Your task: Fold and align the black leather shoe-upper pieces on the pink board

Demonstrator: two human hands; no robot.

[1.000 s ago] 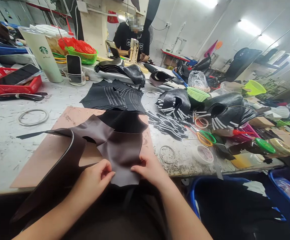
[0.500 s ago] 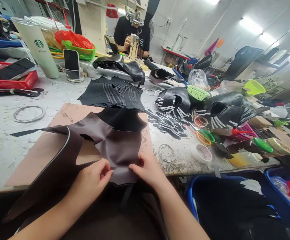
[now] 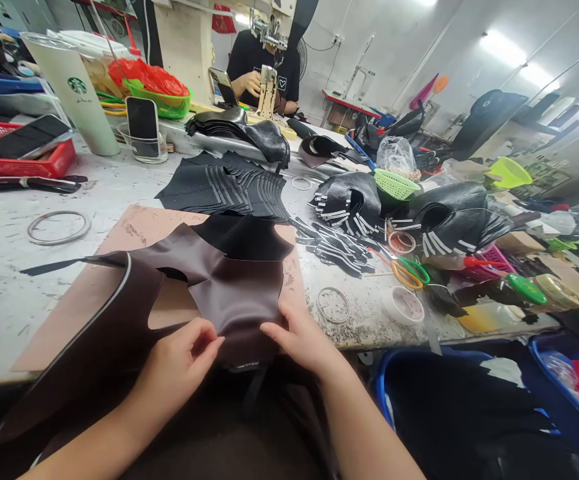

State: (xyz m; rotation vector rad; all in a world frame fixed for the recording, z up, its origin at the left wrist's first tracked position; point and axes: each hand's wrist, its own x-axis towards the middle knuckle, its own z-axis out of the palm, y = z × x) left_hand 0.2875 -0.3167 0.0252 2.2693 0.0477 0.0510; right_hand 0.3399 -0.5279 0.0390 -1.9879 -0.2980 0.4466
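Observation:
A dark brown leather piece [image 3: 242,293] lies over a pinkish board [image 3: 119,233] and hangs past the bench's front edge. My left hand [image 3: 184,357] pinches its near edge between thumb and fingers. At the right side of the same flap, my right hand [image 3: 302,337] grips the edge with the thumb on top; its other fingers are partly hidden beneath. To the left, a long curved flap of the leather with a pale edge stands raised. Beyond my hands, a black section [image 3: 249,237] joins the brown leather.
Stacked black cut pieces [image 3: 219,183] lie behind the board. Black strips with white tabs [image 3: 336,247], a tape roll [image 3: 403,305] and scissors [image 3: 406,272] are to the right. A blue bin [image 3: 384,380] stands below the bench. Across it, a person [image 3: 264,73] sits at a sewing machine.
The near edge of the leather has folded down a little between my hands. My right hand has shifted slightly right, and the raised left flap leans further left.

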